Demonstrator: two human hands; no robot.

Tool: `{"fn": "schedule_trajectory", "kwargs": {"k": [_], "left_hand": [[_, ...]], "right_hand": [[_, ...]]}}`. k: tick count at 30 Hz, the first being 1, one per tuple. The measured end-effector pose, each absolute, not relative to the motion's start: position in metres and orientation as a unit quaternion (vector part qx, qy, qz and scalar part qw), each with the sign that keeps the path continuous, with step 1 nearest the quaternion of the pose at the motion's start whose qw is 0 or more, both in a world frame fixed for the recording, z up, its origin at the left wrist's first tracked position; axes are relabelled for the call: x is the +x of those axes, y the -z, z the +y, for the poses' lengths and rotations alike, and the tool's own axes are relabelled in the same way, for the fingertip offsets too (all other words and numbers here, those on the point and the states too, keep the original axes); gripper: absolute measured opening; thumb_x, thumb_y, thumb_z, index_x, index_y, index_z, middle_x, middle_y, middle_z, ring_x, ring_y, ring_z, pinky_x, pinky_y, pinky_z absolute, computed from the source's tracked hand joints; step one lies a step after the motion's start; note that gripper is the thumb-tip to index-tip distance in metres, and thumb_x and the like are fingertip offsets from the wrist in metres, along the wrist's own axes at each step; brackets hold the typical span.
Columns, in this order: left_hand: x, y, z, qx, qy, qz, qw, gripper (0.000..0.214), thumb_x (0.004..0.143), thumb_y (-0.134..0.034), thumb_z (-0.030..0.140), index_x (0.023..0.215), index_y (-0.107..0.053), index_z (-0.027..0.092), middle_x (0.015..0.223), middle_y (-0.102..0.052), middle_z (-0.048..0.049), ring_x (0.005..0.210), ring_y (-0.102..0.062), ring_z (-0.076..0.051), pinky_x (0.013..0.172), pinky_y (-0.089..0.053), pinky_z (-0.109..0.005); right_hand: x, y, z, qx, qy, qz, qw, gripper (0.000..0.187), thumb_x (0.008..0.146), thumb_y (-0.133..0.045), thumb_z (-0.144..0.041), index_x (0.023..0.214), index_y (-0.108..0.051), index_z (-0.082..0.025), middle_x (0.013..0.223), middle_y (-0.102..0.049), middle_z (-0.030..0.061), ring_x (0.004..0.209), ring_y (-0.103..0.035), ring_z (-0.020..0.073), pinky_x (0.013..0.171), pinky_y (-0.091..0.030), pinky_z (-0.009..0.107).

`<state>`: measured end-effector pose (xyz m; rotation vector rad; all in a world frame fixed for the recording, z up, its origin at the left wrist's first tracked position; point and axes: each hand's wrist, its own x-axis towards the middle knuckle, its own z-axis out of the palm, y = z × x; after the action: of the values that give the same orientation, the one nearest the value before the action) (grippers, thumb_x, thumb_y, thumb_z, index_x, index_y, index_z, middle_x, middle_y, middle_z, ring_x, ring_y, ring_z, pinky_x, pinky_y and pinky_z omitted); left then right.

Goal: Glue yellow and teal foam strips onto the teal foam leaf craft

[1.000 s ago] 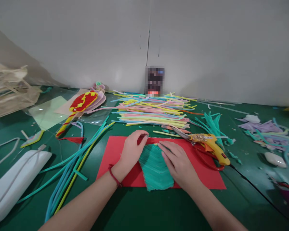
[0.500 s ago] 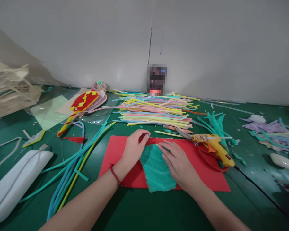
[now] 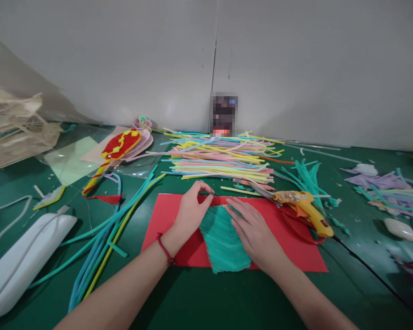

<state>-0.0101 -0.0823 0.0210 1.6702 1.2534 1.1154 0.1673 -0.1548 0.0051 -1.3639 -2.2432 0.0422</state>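
A green piece made of pipe-cleaner strips laid side by side point(image 3: 225, 243) lies on a red sheet point(image 3: 174, 208), its lower edge reaching past the sheet. My left hand point(image 3: 194, 206), with a dark red cord bracelet at the wrist, is at the piece's upper left corner. Its thumb and forefinger are pinched together; whatever is between them is too small to make out. Fingers stretched out, my right hand point(image 3: 251, 224) rests flat across the piece's upper right part. A yellow glue gun point(image 3: 309, 211) and red-handled scissors point(image 3: 296, 229) lie on the sheet's right side.
Many coloured pipe cleaners point(image 3: 220, 158) are spread behind the sheet. More strips point(image 3: 106, 238) and a white power strip point(image 3: 27, 266) lie left. A red-and-yellow fan shape point(image 3: 120, 145) sits back left. Green strips point(image 3: 308, 178) and purple scraps point(image 3: 385, 181) lie right. A blurred phone-like object point(image 3: 223, 114) leans against the wall.
My left thumb and forefinger have closed together and dipped slightly towards the piece's top corner. My right fingers have shifted a little upward. The other things stay put.
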Motion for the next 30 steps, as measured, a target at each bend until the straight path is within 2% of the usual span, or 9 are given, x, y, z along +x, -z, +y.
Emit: {"fn": "schedule_trajectory", "kwargs": {"k": [8, 17, 25, 30], "left_hand": [[-0.009, -0.023, -0.082, 0.656, -0.426, 0.488, 0.386, 0.023, 0.075, -0.050, 0.005, 0.091, -0.056, 0.020, 0.093, -0.065, -0.0022, 0.091, -0.062, -0.017, 0.086, -0.049, -0.035], [-0.008, -0.027, -0.084, 0.669, -0.419, 0.477, 0.387, 0.019, 0.080, -0.051, 0.008, 0.093, -0.057, 0.020, 0.094, -0.065, -0.0027, 0.090, -0.063, -0.016, 0.085, -0.050, -0.031], [-0.009, -0.026, -0.085, 0.748, -0.318, 0.462, 0.354, 0.016, 0.080, -0.062, 0.014, 0.093, -0.058, 0.021, 0.094, -0.068, -0.0013, 0.090, -0.063, -0.019, 0.082, -0.048, -0.034], [-0.010, -0.024, -0.085, 0.783, -0.294, 0.447, 0.317, 0.015, 0.081, -0.063, 0.016, 0.093, -0.058, 0.022, 0.093, -0.068, -0.0015, 0.089, -0.062, -0.020, 0.081, -0.047, -0.035]], "right_hand": [[0.167, -0.005, -0.156, -0.515, -0.027, -0.821, 0.246, 0.038, 0.096, -0.036, -0.024, 0.128, -0.055, -0.021, 0.138, -0.051, 0.0082, 0.130, -0.044, 0.0229, 0.102, -0.044, 0.045], [0.168, -0.011, -0.157, -0.529, -0.048, -0.801, 0.275, 0.041, 0.096, -0.039, -0.028, 0.135, -0.047, -0.023, 0.134, -0.054, 0.0094, 0.127, -0.047, 0.0219, 0.101, -0.045, 0.044], [0.168, -0.001, -0.155, -0.523, -0.044, -0.803, 0.281, 0.038, 0.096, -0.035, -0.022, 0.132, -0.050, -0.021, 0.129, -0.059, 0.0083, 0.122, -0.052, 0.0209, 0.101, -0.044, 0.045], [0.168, -0.001, -0.155, -0.525, -0.048, -0.804, 0.277, 0.040, 0.096, -0.033, -0.022, 0.133, -0.049, -0.023, 0.127, -0.060, 0.0077, 0.120, -0.053, 0.0207, 0.101, -0.044, 0.045]]}}
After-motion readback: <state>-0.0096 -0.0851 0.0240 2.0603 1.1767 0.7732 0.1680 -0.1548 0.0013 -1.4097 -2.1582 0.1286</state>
